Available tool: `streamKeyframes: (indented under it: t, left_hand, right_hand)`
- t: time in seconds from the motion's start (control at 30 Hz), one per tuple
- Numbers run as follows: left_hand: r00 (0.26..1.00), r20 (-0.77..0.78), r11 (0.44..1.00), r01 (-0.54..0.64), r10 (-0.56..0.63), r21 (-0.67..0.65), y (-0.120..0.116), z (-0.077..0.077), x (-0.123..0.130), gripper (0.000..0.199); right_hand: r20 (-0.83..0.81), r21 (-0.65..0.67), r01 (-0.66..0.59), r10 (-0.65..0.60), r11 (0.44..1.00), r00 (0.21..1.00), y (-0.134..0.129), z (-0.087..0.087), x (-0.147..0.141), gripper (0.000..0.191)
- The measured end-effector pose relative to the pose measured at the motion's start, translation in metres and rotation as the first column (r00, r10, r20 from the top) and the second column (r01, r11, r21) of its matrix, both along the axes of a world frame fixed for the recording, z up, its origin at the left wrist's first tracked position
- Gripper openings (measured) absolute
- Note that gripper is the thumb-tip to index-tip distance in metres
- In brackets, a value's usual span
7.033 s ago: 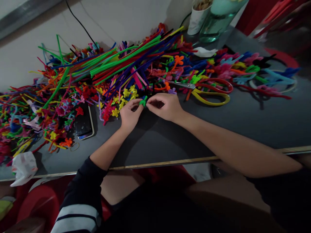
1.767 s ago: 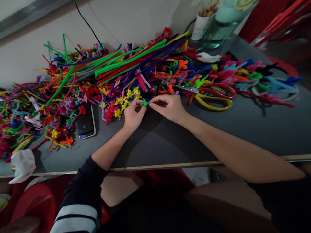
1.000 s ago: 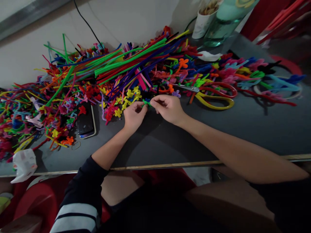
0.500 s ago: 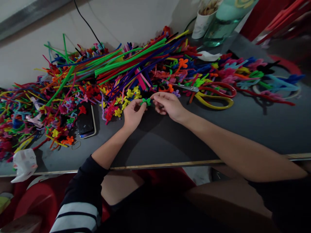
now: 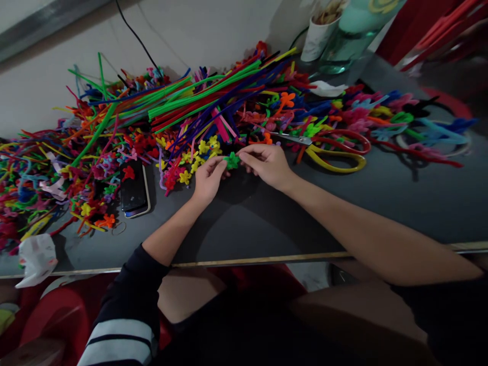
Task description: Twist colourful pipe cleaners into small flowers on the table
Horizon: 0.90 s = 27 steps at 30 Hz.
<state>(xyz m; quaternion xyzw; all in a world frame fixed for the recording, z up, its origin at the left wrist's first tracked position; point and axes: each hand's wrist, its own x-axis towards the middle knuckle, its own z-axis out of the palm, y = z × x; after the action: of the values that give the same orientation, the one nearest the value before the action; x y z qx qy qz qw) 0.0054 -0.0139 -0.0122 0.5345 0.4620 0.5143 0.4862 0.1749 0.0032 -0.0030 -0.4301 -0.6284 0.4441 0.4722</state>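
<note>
Left hand [image 5: 209,178] and right hand [image 5: 270,165] pinch green flower [image 5: 231,161], well back from table edge [image 5: 259,260]

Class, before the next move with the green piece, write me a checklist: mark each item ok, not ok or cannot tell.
1. Green flower held: ok, the left hand pinches its edge.
2. Right hand gripping it too: cannot tell; its fingertips are at the flower's other side.
3. Scissors out of both hands: ok, lying beyond the right hand.
4. Phone free of craft pieces: not ok, a red flower lies on it.
5. Petals evenly shaped: cannot tell, too small.
</note>
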Motion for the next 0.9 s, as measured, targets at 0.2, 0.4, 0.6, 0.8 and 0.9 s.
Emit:
streamKeyframes:
  t: [0.2, 0.4, 0.6, 0.8, 0.9]
  left_hand:
    - [0.960, 0.271, 0.958, 0.146, -0.076, -0.249, 0.001, 0.011, -0.002, 0.035]
    - [0.828, 0.546, 0.884, 0.342, -0.123, -0.319, -0.006, 0.035, -0.007, 0.057]
    - [0.778, 0.622, 0.881, 0.355, -0.092, -0.313, -0.017, 0.048, -0.014, 0.066]
    - [0.747, 0.661, 0.873, 0.367, -0.070, -0.322, -0.020, 0.058, -0.018, 0.067]
    - [0.743, 0.666, 0.858, 0.383, -0.066, -0.342, -0.021, 0.059, -0.017, 0.066]
  right_hand:
    - [-0.167, -0.079, 0.007, -0.020, 0.997, 0.986, 0.005, -0.004, 0.001, 0.034]
    - [-0.172, -0.056, 0.017, -0.026, 0.998, 0.985, 0.006, -0.003, 0.003, 0.040]
    - [-0.167, -0.038, 0.032, -0.038, 0.999, 0.985, 0.006, -0.001, 0.007, 0.044]
    - [-0.150, -0.031, 0.017, -0.022, 0.999, 0.988, 0.005, -0.002, 0.006, 0.046]
    - [-0.151, -0.029, 0.011, -0.015, 1.000, 0.988, 0.005, -0.001, 0.006, 0.048]
